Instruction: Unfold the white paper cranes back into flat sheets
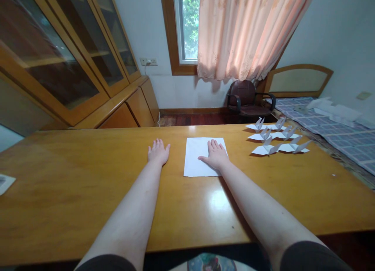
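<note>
A white square sheet of paper (197, 157) lies flat on the wooden table (88, 177), near its middle. My right hand (216, 153) rests palm down on the sheet's right half, fingers stretched out. My left hand (158, 150) lies flat on the bare wood a little to the left of the sheet, fingers open and not touching the paper. Neither hand holds anything.
Several folded white paper cranes (275, 140) stand in rows at the table's far right. A paper scrap (4, 182) lies at the left edge. Beyond the table are a dark chair (249, 99), a bed (336, 126), a glass-fronted cabinet (73, 60) and a curtained window (240, 32).
</note>
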`<state>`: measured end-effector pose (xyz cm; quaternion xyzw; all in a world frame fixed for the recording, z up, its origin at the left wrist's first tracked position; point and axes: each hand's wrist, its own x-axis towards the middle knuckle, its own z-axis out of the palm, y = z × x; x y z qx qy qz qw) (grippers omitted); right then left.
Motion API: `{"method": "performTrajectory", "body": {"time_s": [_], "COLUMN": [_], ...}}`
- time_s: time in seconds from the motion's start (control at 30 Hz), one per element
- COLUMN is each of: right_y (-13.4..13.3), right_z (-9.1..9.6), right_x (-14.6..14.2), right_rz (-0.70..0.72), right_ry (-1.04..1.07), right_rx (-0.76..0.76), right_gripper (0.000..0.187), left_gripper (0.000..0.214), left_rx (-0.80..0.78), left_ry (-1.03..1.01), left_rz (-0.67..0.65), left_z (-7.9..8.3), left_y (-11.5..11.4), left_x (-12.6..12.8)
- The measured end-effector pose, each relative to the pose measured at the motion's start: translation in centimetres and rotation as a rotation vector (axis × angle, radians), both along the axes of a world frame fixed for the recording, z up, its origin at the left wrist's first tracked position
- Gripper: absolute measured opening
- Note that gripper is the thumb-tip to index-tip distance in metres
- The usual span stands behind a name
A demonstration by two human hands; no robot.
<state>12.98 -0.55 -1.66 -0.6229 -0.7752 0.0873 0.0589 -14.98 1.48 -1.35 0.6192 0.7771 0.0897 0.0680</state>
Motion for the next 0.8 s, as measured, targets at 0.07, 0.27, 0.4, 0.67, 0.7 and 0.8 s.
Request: {"method": "performTrajectory", "body": {"time_s": [0.07, 0.27, 0.4, 0.67, 0.7, 0.8], "right_y": [-0.2, -0.5, -0.4, 0.0, -0.1, -0.7], "right_z": [0.1, 0.3, 0.3, 0.4, 0.3, 0.2], "right_x": [0.0, 0.0, 0.0, 2.1, 2.5, 3.7], "right_rz": [0.004, 0.074, 0.107, 0.108, 0.121, 0.028], "right_ry": [0.004, 0.013, 0.003, -0.036, -0.043, -0.047], "right_rx": [0.008, 0.037, 0.025, -0.012, -0.012, 0.046], "right_gripper": [0.107, 0.086, 0.079, 0.083, 0.083, 0.080], "left_gripper": [0.069, 0.067, 0.067, 0.070, 0.071, 0.071], "left_rx": [0.028, 0.184, 0.057, 0.028, 0.023, 0.006], "left_ry": [-0.065, -0.143, 0.005, 0.054, 0.056, 0.063], "left_rz": [0.102, -0.368, -0.624, -0.613, -0.613, -0.608], "left_z": [0.2, 0.1, -0.3, -0.4, -0.4, -0.3], "left_y": [-1.1, -4.2, -4.7, -4.3, -4.4, -4.3], "left_x": [1.7, 8.6, 10.2, 10.0, 10.0, 10.1]}}
